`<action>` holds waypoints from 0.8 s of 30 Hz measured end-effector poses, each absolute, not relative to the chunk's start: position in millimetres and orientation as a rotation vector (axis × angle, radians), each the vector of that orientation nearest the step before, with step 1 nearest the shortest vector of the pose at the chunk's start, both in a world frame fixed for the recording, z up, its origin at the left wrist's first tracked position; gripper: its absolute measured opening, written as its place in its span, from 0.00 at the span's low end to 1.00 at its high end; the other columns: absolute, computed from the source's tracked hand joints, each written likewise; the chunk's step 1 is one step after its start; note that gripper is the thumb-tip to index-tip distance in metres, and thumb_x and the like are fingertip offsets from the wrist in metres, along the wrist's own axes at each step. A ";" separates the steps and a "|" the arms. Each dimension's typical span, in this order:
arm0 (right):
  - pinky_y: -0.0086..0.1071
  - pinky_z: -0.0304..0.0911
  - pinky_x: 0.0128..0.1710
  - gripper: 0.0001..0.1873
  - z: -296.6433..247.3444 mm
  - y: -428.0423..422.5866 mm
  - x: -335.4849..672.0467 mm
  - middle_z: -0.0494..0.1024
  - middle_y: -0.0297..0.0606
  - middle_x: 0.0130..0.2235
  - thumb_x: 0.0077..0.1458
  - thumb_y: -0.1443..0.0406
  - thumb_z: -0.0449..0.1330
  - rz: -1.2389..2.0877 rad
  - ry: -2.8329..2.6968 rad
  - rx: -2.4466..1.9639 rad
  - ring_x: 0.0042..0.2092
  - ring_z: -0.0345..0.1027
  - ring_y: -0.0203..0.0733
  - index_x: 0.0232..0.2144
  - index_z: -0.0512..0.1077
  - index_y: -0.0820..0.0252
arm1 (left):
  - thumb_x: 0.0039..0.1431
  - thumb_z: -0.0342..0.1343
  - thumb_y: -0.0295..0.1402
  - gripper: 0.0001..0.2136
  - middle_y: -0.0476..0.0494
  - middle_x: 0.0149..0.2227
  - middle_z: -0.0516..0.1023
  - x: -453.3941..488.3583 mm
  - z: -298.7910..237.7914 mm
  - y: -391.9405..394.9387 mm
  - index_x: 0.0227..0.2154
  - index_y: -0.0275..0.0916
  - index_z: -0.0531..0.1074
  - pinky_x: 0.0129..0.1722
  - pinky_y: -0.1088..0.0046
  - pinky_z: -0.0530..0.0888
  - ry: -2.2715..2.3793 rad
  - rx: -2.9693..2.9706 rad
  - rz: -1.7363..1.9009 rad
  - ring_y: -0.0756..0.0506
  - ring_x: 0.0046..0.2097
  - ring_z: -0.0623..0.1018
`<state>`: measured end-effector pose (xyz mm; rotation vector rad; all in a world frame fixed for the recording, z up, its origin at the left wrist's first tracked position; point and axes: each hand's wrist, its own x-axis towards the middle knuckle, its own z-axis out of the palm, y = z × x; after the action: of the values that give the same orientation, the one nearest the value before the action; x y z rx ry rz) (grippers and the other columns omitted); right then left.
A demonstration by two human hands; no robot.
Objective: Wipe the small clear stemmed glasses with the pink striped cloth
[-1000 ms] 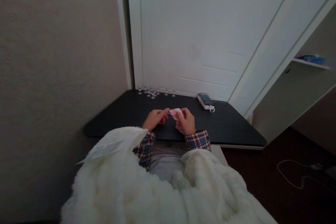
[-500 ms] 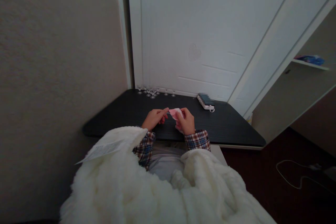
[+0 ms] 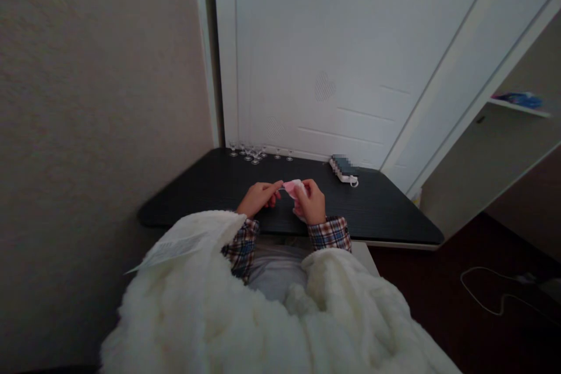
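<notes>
Pinched in my right hand (image 3: 312,203) is a bunched pink and white cloth (image 3: 291,188), just above the near part of the black tabletop (image 3: 372,204). My left hand (image 3: 258,198) is closed too, its thumb and forefinger at the left edge of the cloth. A thin, pale edge shows between these fingertips, but the thing itself is mostly hidden. Several small clear stemmed glasses (image 3: 255,159) stand at the back left of the table, beyond my left hand.
A phone-like thing with a blurred-out dark top and a pale case with a ring (image 3: 344,169) lies at the back right. A white panelled door (image 3: 307,41) rises behind the table. White fluffy fabric (image 3: 245,310) covers my lap area. A pale cable (image 3: 482,298) trails on the floor at right.
</notes>
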<state>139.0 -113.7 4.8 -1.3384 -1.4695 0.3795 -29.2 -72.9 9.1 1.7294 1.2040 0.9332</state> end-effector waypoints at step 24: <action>0.29 0.58 0.35 0.13 3.0 -112.9 137.9 0.73 0.31 0.31 0.53 0.55 0.54 0.405 -1.497 -1.310 0.33 0.66 0.37 0.35 0.69 0.58 | 0.57 0.44 0.49 0.19 0.52 0.18 0.67 -26.0 10.0 -75.7 0.23 0.38 0.63 0.21 0.76 0.65 1.114 1.655 0.958 0.52 0.19 0.69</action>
<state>137.9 -112.9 3.0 -1.3098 -1.4969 0.4049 -26.0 -75.7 10.0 1.6546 1.1143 0.9584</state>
